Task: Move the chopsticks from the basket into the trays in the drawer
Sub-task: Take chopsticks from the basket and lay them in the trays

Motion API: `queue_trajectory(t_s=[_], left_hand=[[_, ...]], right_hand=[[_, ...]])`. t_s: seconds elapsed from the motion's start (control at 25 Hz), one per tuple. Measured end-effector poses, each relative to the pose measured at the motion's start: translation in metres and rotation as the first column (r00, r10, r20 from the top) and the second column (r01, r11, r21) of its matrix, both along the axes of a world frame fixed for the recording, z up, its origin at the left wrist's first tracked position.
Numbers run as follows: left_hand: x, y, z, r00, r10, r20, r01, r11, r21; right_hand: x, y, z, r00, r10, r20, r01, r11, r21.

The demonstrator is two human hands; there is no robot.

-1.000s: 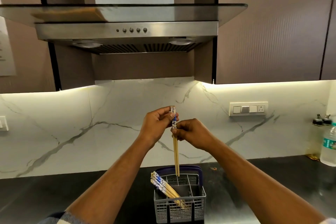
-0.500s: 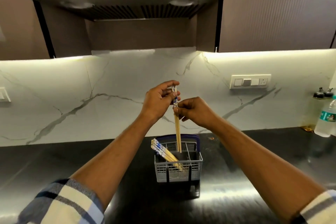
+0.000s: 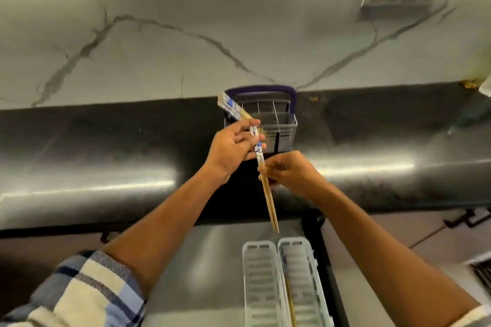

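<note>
I have a pair of slim wooden chopsticks with blue-and-white patterned tops [image 3: 261,167] held between both hands, clear of the grey plastic cutlery basket with the purple handle [image 3: 281,125] on the dark polished table [image 3: 106,156]. My left hand [image 3: 233,148] pinches the patterned top ends between thumb and fingers, while my right hand [image 3: 289,174] is curled around the shafts just below, nipping them together. The tips point down towards the open drawer [image 3: 202,273], ending just above the far end of the two pale ribbed plastic trays [image 3: 259,281] lying side by side. More patterned chopsticks [image 3: 233,110] lean out of the basket's left side.

The right tray seems to hold a chopstick or two already, though blur makes that uncertain. To do this step well, I'd keep the pair squared up and parallel, lower the tips in line with a tray's long axis, and lay them flat rather than dropping them, so that neither stick rides over the divider between trays or rolls loose.
</note>
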State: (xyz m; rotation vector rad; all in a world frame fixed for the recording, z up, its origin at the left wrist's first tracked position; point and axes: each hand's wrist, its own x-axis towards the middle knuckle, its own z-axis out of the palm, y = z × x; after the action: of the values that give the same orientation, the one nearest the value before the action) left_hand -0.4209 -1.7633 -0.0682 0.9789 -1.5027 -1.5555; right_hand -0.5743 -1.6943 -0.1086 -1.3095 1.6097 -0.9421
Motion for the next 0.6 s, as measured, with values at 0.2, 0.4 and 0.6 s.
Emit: queue_trajectory(t_s=[0.2,0.4,0.6], left_hand=[[0.023,0.048,-0.111,0.990,-0.102,0.094,0.084,0.981,0.172],[0.048,0.077,-0.180,0.967,-0.139,0.214,0.073,0.954,0.290],[0.054,0.090,-0.215,0.924,-0.139,0.357,0.002,0.934,0.357]], right_hand=[[0.037,0.064,-0.106,0.999,-0.022,0.042,0.011,0.970,0.242],[0.066,0.102,-0.172,0.992,-0.071,0.107,0.024,0.921,0.388],[0.085,0.119,-0.227,0.989,-0.141,0.046,0.105,0.883,0.457]])
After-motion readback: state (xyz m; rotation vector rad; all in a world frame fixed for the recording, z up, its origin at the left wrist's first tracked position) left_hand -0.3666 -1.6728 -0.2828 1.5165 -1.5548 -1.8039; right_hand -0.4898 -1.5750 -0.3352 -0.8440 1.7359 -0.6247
